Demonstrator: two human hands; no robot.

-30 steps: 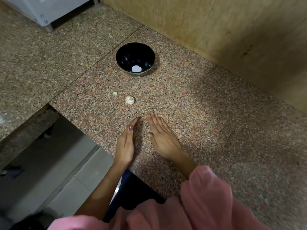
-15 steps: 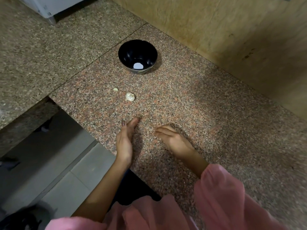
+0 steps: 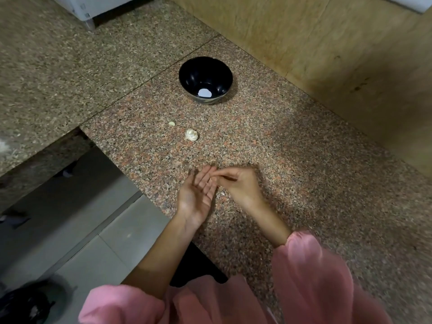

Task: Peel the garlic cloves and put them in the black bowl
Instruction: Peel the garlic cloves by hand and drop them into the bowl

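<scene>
- Here, the left hand (image 3: 197, 195) lies palm up, fingers straight, seemingly empty.
- The right hand (image 3: 238, 183) curls against the left fingertips; whether it pinches anything is blurred.
- The garlic bulb (image 3: 191, 134) and a loose clove (image 3: 171, 123) lie above both hands in frame, between them and the black bowl (image 3: 198, 66), left hand nearer.

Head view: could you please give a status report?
Left hand open, palm up; right hand at its fingers, grip unclear. White garlic piece and small pale clove outside round black bowl. Nothing between.
</scene>
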